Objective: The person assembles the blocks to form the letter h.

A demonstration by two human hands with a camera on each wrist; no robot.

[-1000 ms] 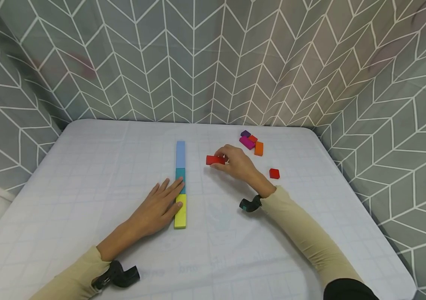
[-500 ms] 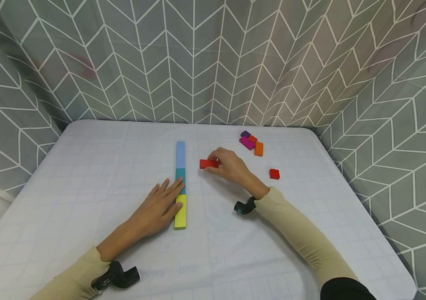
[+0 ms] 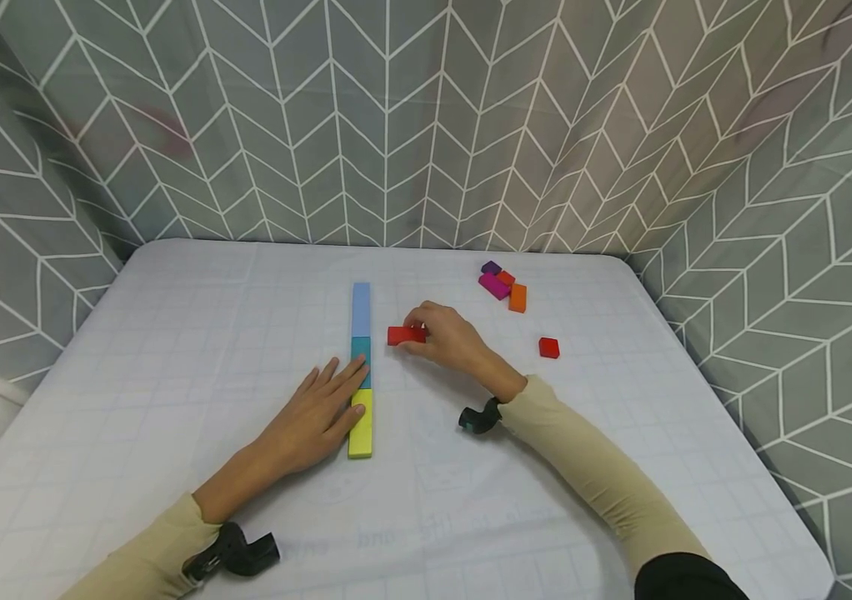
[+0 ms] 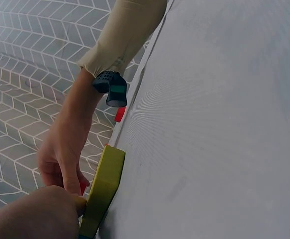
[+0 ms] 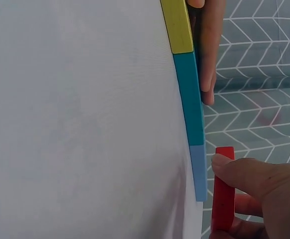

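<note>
Three blocks lie end to end in a straight row on the table: light blue (image 3: 361, 308) at the far end, teal (image 3: 361, 348) in the middle, yellow (image 3: 360, 437) nearest. My left hand (image 3: 309, 421) rests along the row's left side, fingers spread, with fingertips on the teal and yellow blocks. Between thumb and fingers, my right hand (image 3: 452, 340) pinches a red block (image 3: 399, 335) by its right part. That block's left end points at the row, just right of the teal block. In the right wrist view the red block (image 5: 223, 201) shows beside the light blue one.
At the back right sits a cluster of purple (image 3: 491, 267), magenta (image 3: 494, 287), red-orange (image 3: 505, 277) and orange (image 3: 518, 297) blocks. A small red block (image 3: 548, 347) lies apart, nearer the right forearm. Patterned curtain (image 3: 426, 125) surrounds the white-covered table (image 3: 171, 333).
My right hand has carried the red block left and slightly nearer, closing on the row. The left hand and the row have stayed in place.
</note>
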